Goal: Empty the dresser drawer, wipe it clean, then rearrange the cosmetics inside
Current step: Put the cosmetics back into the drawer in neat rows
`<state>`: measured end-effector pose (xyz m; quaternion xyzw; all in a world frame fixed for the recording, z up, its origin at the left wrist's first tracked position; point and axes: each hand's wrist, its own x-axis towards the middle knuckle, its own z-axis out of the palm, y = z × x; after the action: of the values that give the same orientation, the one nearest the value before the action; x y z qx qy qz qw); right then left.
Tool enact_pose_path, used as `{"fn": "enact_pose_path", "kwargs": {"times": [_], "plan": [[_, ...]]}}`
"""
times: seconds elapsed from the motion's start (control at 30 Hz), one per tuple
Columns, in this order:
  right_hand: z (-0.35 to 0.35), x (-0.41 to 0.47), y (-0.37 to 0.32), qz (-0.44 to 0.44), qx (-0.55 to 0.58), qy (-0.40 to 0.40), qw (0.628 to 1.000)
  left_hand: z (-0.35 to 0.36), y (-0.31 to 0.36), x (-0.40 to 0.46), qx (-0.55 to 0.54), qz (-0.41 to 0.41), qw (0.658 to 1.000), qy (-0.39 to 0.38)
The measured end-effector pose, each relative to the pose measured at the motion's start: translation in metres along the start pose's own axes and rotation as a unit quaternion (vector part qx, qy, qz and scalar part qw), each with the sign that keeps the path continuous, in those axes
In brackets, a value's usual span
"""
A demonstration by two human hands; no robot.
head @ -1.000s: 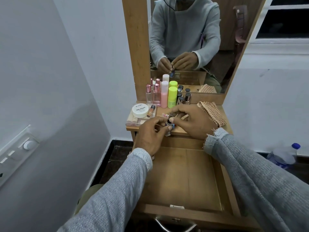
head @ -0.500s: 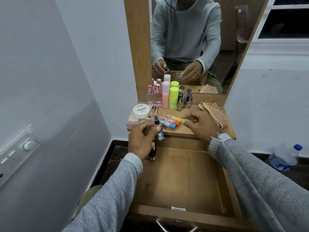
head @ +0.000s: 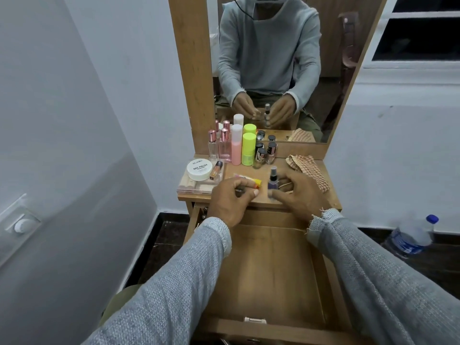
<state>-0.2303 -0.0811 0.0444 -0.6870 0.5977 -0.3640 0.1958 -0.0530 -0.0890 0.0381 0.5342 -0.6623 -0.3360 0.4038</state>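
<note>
On dresser top: right hand (head: 298, 192) pinching spray bottle (head: 273, 181) low, looking light, tippy; left hand (head: 230, 199) curling round tubes (head: 256, 183)

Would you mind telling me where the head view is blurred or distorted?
Head view: motion blur smears the left hand, right hand and small spray bottle; the bottles by the mirror stay fairly sharp; wide-angle distortion tilts the mirror frame and stretches the sleeves; lighting is soft, without strong glare.
</note>
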Motion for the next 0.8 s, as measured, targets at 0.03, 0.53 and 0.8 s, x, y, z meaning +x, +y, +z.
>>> {"fn": "enact_pose_path", "kwargs": {"times": [0.03, 0.53, 0.8], "plan": [[-0.005, 0.002, 0.004, 0.02, -0.006, 0.028, 0.999, -0.004, -0.001, 0.003, 0.043, 0.005, 0.999, 0.003], [0.009, 0.016, 0.029, 0.12, -0.075, 0.122, 0.982, -0.033, -0.012, 0.01, 0.178, 0.02, 0.983, 0.036], [0.012, -0.013, 0.004, -0.01, -0.042, 0.287, 0.957, -0.031, -0.03, -0.021, 0.08, 0.007, 0.995, 0.065]]}}
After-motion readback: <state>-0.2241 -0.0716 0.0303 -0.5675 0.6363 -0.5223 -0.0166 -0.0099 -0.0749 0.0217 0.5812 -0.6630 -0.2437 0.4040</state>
